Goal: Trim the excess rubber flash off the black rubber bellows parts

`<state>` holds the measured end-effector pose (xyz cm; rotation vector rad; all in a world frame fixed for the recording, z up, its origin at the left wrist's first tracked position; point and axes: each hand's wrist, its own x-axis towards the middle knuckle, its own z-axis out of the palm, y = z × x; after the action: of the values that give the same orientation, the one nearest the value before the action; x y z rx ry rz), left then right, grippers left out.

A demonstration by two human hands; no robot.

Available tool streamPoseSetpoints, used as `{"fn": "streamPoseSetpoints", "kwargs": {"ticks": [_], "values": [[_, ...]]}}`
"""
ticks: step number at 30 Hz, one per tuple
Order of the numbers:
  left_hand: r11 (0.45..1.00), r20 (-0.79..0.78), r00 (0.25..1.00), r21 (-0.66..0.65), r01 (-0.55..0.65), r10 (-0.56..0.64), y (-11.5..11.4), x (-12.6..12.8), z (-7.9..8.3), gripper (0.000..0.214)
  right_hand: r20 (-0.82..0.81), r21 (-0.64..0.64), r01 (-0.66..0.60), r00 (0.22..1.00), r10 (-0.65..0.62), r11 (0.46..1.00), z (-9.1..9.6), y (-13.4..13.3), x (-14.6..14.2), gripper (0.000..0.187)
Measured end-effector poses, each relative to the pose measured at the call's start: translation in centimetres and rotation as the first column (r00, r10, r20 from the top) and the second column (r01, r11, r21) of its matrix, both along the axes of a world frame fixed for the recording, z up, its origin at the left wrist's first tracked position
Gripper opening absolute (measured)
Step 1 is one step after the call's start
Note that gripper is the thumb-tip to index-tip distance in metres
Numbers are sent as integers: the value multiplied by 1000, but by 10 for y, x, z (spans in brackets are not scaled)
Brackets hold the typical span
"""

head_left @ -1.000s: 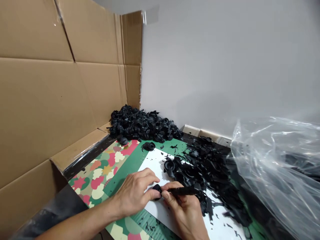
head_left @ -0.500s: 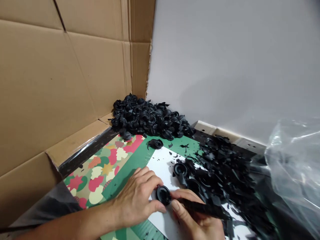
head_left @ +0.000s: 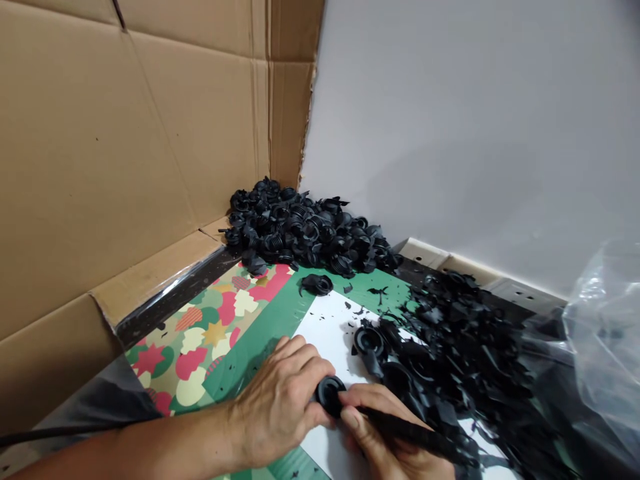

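The round black part (head_left: pixel 330 393) looks smooth and rubbery; the tall brown cardboard panel (head_left: pixel 125 153) at left is matt, the clear plastic bag (head_left: pixel 607 353) at right glossy.

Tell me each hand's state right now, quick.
Left hand: closed, thumb and fingers holding a round black piece.
Right hand: closed around a slim black tool, fingertips at the piece's edge.

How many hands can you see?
2. The left hand grips a round black piece over the white sheet; the right hand holds a dark tool beside it. No others show.
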<state>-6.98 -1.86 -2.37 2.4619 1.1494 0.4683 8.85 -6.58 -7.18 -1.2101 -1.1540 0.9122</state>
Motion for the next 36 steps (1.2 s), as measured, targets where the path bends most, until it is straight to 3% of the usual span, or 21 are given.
{"fn": "streamPoseSetpoints", "kwargs": {"ticks": [6,9,13,17,24,30,36], "values": [[999,26,999,-9,38,-37,2,0,2,22,-10,-4,33,999,-33,999,-2,3,1,17],[999,47,998,-1,36,-36,3,1,3,21,-23,-4,-9,1000,9,1000,3,3,2,13],[999,74,996,1,40,-40,2,0,5,18,-52,-67,-49,998,45,997,8,2,6,17],[998,93,994,16,62,-63,2,0,4,19,-60,-123,-9,998,1,992,8,3,6,23],[998,94,994,25,61,-63,3,0,3,22,-43,-38,-35,999,33,999,16,5,3,18],[998,115,992,14,60,-61,3,-1,1,29,-71,-100,5,997,-12,995,14,5,5,14],[999,132,990,6,49,-49,2,0,3,20,-7,-26,-19,1000,19,999,16,5,4,15]]}}
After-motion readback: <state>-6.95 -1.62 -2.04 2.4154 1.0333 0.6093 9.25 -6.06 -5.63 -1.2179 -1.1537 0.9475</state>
